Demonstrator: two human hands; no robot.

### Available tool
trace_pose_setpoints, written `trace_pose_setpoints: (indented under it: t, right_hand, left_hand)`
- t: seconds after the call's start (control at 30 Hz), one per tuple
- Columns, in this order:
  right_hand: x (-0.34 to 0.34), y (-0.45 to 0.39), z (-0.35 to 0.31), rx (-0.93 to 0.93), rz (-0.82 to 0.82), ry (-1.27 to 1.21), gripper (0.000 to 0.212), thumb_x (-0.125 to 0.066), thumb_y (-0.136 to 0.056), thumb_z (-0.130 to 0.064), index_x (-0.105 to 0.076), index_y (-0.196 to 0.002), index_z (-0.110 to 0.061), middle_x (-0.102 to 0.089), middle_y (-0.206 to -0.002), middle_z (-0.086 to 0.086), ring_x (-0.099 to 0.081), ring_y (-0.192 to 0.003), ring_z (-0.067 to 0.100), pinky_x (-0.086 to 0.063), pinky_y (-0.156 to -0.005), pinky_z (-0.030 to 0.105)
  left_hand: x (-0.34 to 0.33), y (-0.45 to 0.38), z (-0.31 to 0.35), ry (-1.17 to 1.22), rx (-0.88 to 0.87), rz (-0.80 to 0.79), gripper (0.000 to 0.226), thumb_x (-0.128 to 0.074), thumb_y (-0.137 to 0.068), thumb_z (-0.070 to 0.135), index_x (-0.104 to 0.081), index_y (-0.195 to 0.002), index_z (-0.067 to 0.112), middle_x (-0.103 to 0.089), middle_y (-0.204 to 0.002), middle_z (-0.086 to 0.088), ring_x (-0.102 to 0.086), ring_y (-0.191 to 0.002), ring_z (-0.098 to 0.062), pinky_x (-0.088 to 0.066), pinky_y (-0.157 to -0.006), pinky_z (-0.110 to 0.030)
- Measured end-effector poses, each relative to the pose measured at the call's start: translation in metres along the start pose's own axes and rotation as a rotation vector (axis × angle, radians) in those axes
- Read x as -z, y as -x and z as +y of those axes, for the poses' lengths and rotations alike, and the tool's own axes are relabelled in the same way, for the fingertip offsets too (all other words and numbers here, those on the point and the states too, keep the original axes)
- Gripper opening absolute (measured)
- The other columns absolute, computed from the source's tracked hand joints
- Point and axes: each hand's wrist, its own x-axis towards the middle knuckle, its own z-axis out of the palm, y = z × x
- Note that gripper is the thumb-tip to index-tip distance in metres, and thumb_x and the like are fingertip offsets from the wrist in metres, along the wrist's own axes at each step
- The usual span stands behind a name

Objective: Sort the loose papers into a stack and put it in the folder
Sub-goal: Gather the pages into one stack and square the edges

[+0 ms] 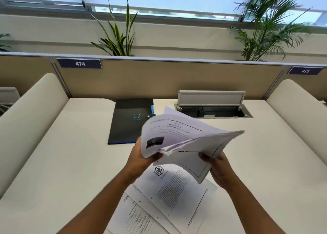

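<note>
Above the desk I hold a bundle of white printed papers (184,140), its sheets fanned apart and blurred. My left hand (141,155) grips the bundle's near left corner, thumb on top. My right hand (219,170) grips the lower sheet at its near right edge. Two more loose sheets lie flat on the desk under my arms: one with a hexagon logo (175,186) and one with a table (134,216). A closed black folder (129,122) with a blue smile mark lies flat further back, left of the bundle.
The white desk (70,154) is walled by padded side dividers (30,117) and a tan back panel (159,79). An open cable hatch (214,108) with a raised lid sits at the back right. Plants stand behind the panel.
</note>
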Motion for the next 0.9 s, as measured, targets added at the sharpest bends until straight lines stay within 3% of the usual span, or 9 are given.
trace_pose_setpoints:
  t: [0.17,0.33,0.5,0.67,0.8,0.9]
  right_hand:
    - [-0.005,0.011,-0.013,0.065,-0.012,0.018,0.036,-0.077,-0.078,-0.004,-0.076,-0.113,-0.013,-0.077,-0.116,0.014,-0.072,-0.103,0.024,-0.061,-0.086,0.035]
    - [-0.003,0.023,-0.02,0.097,0.007,0.021,0.045,-0.078,-0.076,-0.004,-0.071,-0.12,-0.009,-0.076,-0.116,0.015,-0.069,-0.107,0.031,-0.056,-0.09,0.042]
    - [0.004,0.036,-0.027,0.128,-0.056,0.086,0.046,-0.086,-0.076,-0.01,-0.075,-0.12,-0.02,-0.076,-0.118,0.014,-0.073,-0.107,0.027,-0.061,-0.084,0.034]
    - [0.016,0.045,-0.025,0.1,-0.086,0.162,0.056,-0.091,-0.071,-0.012,-0.072,-0.123,-0.021,-0.076,-0.12,0.012,-0.073,-0.112,0.028,-0.062,-0.085,0.034]
    - [0.022,0.044,-0.024,0.111,-0.064,0.151,0.05,-0.091,-0.07,-0.012,-0.076,-0.116,-0.02,-0.077,-0.115,0.013,-0.072,-0.111,0.029,-0.06,-0.084,0.03]
    - [0.022,0.04,-0.026,0.1,-0.097,0.131,0.055,-0.093,-0.067,-0.012,-0.074,-0.118,-0.02,-0.077,-0.116,0.014,-0.073,-0.11,0.027,-0.06,-0.084,0.033]
  left_hand:
    - [-0.01,0.007,0.012,-0.061,-0.102,-0.017,0.064,-0.08,-0.079,0.023,-0.048,-0.134,0.025,-0.064,-0.124,0.002,-0.062,-0.115,-0.02,-0.058,-0.089,-0.038]
    - [-0.019,0.012,0.011,0.056,-0.08,-0.006,0.055,-0.08,-0.077,0.016,-0.058,-0.127,0.02,-0.07,-0.115,0.001,-0.067,-0.108,-0.021,-0.06,-0.083,-0.036]
    - [-0.038,0.019,0.007,-0.022,-0.114,-0.021,0.036,-0.08,-0.069,0.033,-0.067,-0.103,0.033,-0.074,-0.098,0.014,-0.07,-0.093,-0.011,-0.058,-0.068,-0.022]
    - [-0.052,0.025,-0.008,-0.1,-0.084,-0.044,0.04,-0.08,-0.071,0.041,-0.066,-0.107,0.035,-0.073,-0.101,0.017,-0.069,-0.097,-0.01,-0.06,-0.073,-0.024]
    - [-0.066,0.024,-0.008,-0.067,-0.108,0.011,0.039,-0.08,-0.072,0.04,-0.065,-0.108,0.04,-0.073,-0.102,0.015,-0.068,-0.099,-0.01,-0.06,-0.074,-0.024]
    - [-0.08,0.025,-0.007,-0.075,-0.136,0.017,0.033,-0.081,-0.072,0.042,-0.068,-0.101,0.05,-0.073,-0.1,0.012,-0.069,-0.096,-0.012,-0.06,-0.072,-0.026]
